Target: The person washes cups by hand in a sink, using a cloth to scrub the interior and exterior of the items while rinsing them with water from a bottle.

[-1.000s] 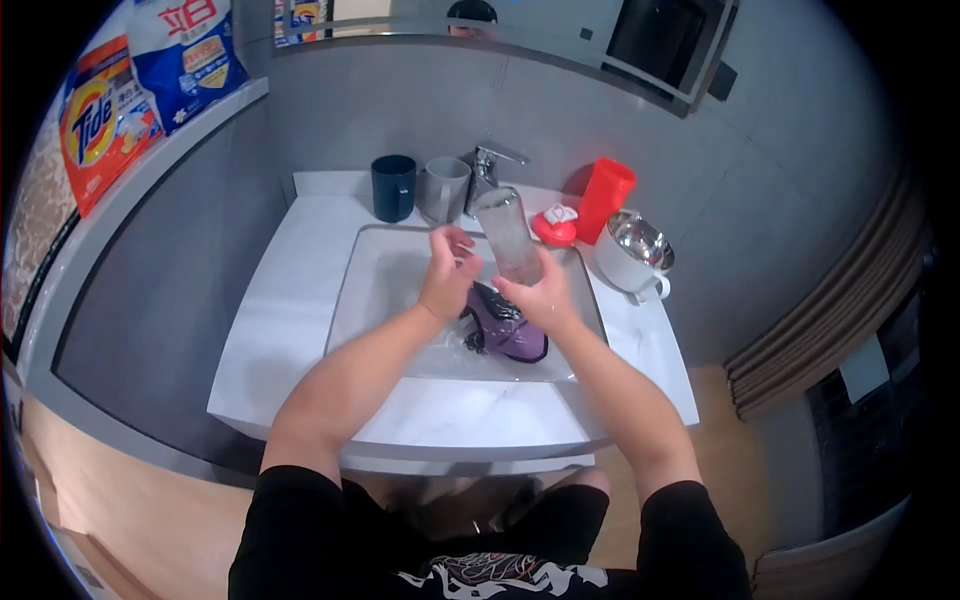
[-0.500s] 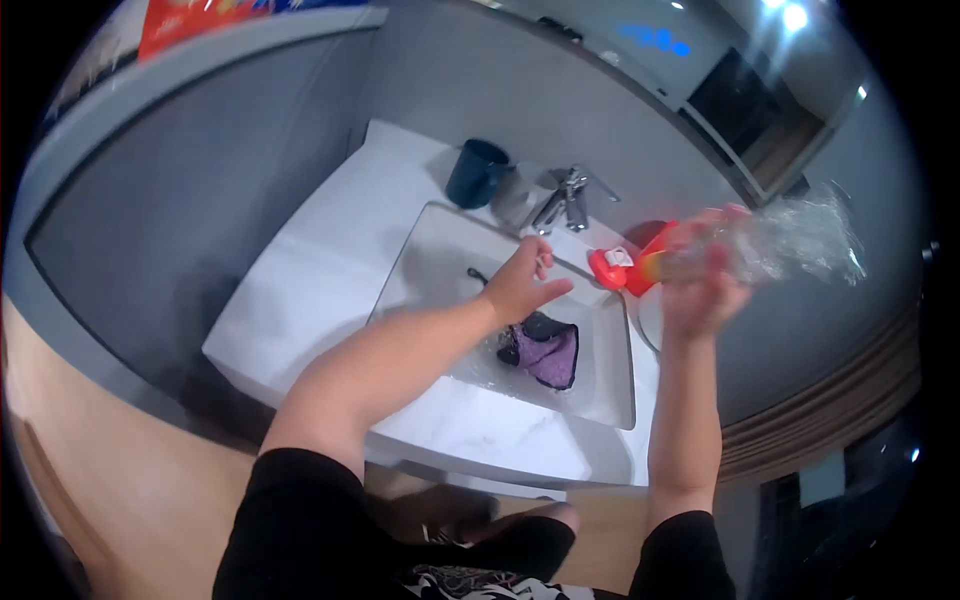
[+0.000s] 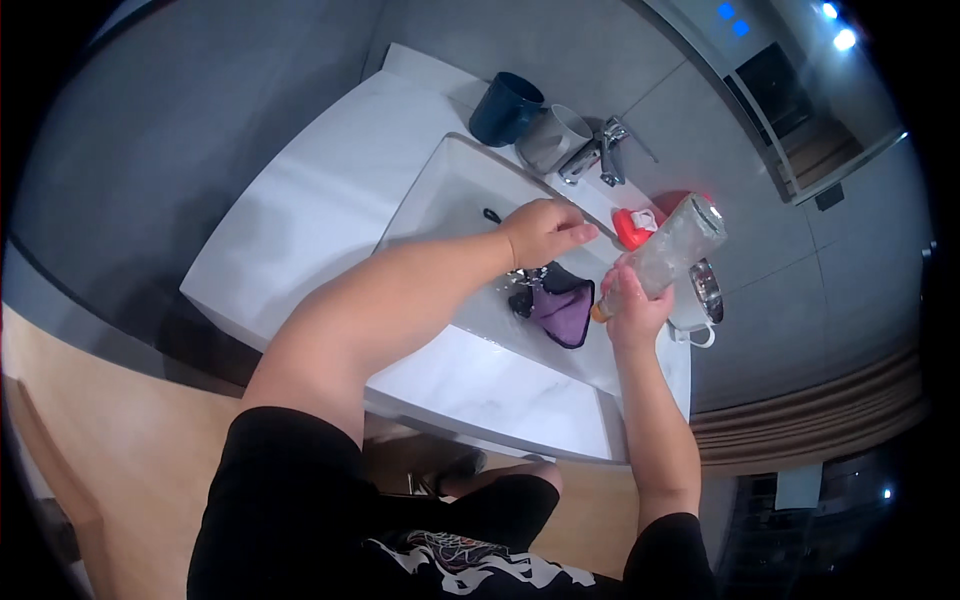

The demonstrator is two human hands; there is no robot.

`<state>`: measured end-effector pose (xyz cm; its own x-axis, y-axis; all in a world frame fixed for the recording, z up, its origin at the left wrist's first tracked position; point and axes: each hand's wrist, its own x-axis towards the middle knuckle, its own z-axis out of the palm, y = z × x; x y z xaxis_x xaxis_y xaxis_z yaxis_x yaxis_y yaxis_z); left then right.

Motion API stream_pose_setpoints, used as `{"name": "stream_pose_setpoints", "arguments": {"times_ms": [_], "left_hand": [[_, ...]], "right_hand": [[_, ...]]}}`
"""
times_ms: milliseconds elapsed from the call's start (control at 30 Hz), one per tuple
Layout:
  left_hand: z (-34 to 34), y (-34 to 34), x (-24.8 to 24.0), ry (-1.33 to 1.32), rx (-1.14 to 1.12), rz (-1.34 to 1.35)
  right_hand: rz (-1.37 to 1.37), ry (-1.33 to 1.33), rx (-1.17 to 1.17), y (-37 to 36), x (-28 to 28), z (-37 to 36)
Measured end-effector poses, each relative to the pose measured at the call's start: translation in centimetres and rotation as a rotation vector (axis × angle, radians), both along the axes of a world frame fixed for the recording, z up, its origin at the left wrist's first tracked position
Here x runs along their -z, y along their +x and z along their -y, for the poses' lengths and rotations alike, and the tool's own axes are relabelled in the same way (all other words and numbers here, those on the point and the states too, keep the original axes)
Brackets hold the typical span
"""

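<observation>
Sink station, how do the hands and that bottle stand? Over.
Right hand gripping tilted bottle, orange end lower. Left hand above sink, nothing visible in it. Purple cloth in sink, nothing seen blocking hands.

No readable lettering, bold white print (image 3: 460, 555) across a black shirt (image 3: 300, 530) (shapes too unclear).

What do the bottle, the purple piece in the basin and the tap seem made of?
Bottle: probably clear plastic, smooth and see-through with glossy highlights; glass isn't ruled out.
Purple piece: likely fabric, fairly matte, going by its soft creases and dark edging.
Tap: probably chromed metal, given its mirror-like shine.
</observation>
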<state>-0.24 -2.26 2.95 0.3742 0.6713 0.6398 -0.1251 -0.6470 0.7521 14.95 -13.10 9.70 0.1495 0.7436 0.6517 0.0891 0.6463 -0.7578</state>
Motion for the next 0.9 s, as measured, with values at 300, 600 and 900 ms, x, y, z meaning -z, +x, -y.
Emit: {"name": "stream_pose_setpoints", "arguments": {"times_ms": [300,600,900], "left_hand": [[-0.2,0.5,2.0,-0.023,0.014,-0.202],[-1.2,-1.1,0.3,-0.581,0.296,-0.248],[0.5,-3.2,-6.8,-1.223,1.083,-0.168]], "right_hand": [[0.107,-0.111,0.163,0.4,1.4,-0.1],[0.53,0.286,0.229,3.0,-1.7,-0.3],[1.335,0.415,0.196,4.7,-5.8,1.8]]}}
